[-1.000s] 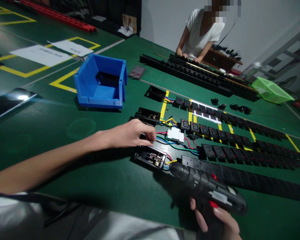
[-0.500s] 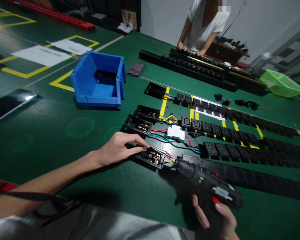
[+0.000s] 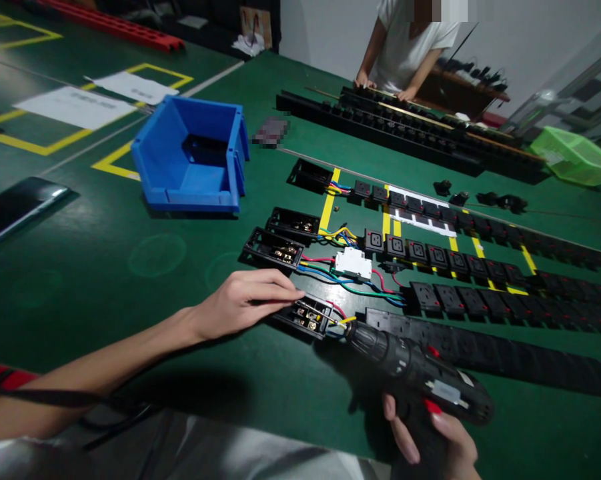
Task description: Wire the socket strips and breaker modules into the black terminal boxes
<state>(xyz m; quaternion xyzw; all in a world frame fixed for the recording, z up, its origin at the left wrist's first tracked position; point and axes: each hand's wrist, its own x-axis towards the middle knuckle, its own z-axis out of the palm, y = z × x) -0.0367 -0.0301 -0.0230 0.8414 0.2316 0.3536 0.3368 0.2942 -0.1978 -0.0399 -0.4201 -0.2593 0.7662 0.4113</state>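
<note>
My right hand is wrapped round the handle of a black cordless drill, which points left. Its long bit lies over a black terminal housing with brass terminals inside. My left hand pinches at the bit's tip, thumb and fingers pressed together. The small brass screw they held is now hidden between the fingertips. Just behind lies another open housing, wired in red, blue and green to a white breaker and a row of black sockets.
A blue bin with a black part inside stands at the back left. More socket strips run off to the right. A green basket is at the far right. Across the table a person has both hands on long black strips.
My left fingertips have closed at the bit's tip, covering the brass screw that showed before. The drill has barely moved. The view has shifted slightly.
</note>
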